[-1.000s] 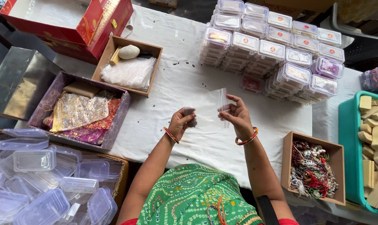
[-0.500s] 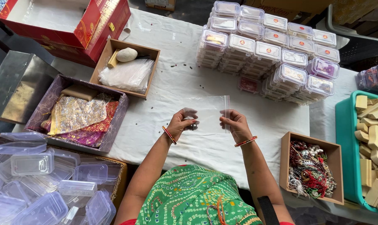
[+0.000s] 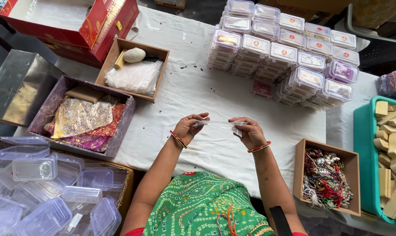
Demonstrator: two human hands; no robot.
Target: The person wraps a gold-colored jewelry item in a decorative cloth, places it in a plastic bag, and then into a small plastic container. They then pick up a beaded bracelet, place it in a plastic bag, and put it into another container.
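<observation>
Since half a second ago, the small clear pouch (image 3: 219,125) has been turned from upright to flat and is stretched above the white tabletop (image 3: 198,91), one end pinched by the left hand (image 3: 190,130), the other by the right hand (image 3: 249,133); the work seems mid-handling.

A red carton (image 3: 75,24) with gold patterning lies open at far left. Stacked clear lidded boxes (image 3: 285,48) with round red labels stand far right of centre. Empty clear plastic containers (image 3: 40,192) fill a box near left. A small clear packet (image 3: 217,125) is stretched flat at centre.
</observation>
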